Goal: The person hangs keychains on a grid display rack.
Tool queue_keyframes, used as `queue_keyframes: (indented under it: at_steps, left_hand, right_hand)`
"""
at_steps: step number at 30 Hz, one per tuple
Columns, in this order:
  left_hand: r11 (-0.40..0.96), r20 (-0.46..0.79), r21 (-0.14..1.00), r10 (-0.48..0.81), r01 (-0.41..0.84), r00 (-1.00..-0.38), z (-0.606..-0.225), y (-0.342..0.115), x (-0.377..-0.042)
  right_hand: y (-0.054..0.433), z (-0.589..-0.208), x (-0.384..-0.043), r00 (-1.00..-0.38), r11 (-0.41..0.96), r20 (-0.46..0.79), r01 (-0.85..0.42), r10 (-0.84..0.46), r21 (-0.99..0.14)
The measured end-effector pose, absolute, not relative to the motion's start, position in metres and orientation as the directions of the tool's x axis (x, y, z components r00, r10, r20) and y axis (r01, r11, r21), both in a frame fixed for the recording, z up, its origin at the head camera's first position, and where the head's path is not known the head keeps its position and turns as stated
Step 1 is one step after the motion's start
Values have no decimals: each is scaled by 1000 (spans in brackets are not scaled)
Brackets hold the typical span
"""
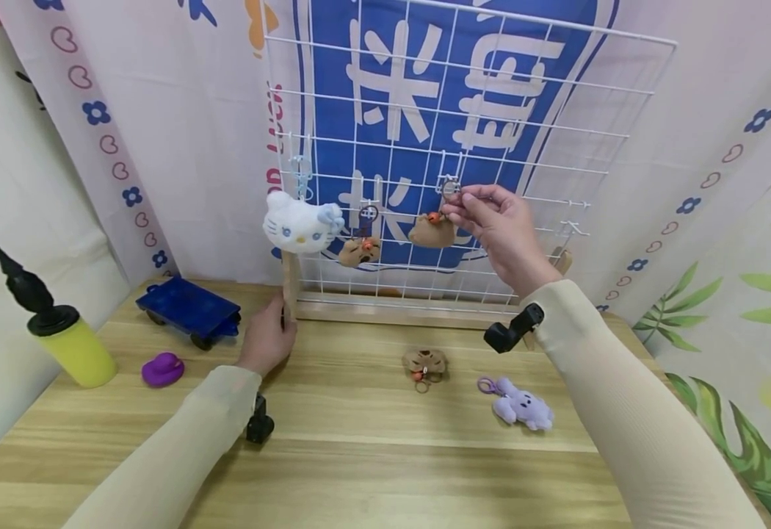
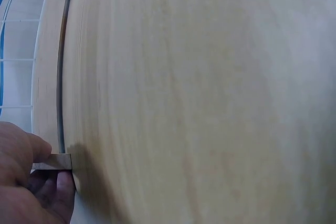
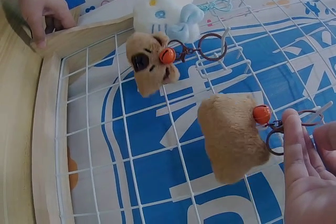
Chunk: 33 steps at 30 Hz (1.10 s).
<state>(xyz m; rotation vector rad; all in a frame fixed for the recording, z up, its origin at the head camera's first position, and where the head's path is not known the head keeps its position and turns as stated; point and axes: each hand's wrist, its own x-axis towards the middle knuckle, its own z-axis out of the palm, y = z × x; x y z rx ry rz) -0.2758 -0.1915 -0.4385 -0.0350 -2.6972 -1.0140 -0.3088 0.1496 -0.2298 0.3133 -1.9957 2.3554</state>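
My right hand [image 1: 506,229] pinches the ring of a brown plush keychain [image 1: 433,231] with an orange bell, the ring looped over a hook on the white wire grid [image 1: 392,147]. In the right wrist view this plush [image 3: 231,137] shows its plain furry back. My left hand [image 1: 268,339] grips the left end of the grid's wooden stand [image 1: 289,283], thumb and fingers on opposite sides of the wood piece [image 2: 59,161]. Left of the right hand, a brown dog-like plush keychain [image 1: 360,251] and a white cat-head plush [image 1: 302,223] with a blue bow hang from hooks.
On the table lie another brown plush keychain [image 1: 425,362] and a lilac plush keychain [image 1: 523,405]. At the left are a blue toy cart [image 1: 190,308], a purple rubber duck [image 1: 163,369] and a yellow-black hand pump [image 1: 75,345]. Bare hooks [image 1: 569,229] sit at the grid's right.
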Motion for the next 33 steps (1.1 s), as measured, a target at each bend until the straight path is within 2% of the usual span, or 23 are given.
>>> queue_keyframes:
  at_steps: [6, 13, 20, 27, 33]
  left_hand:
    - [756, 250, 645, -68, 114, -966, -440, -193, -274]
    - [760, 261, 638, -66, 121, -963, -440, -196, -274]
    - [757, 245, 643, -64, 113, -967, -439, -193, -274]
    - [753, 251, 647, -63, 119, -966, -436, -192, -273]
    - [758, 252, 640, -53, 126, -966, -437, -193, -275]
  right_hand:
    - [154, -232, -305, -981, -177, 176, -159, -84, -971]
    - [163, -234, -294, -972, -101, 213, -203, -100, -974]
    - [176, -248, -276, -943, -22, 231, -233, -238, -972]
    - [187, -285, -249, -882, 256, 152, -288, -446, -923]
    - [189, -338, -232, -877, 371, 14, -218, -481, -903]
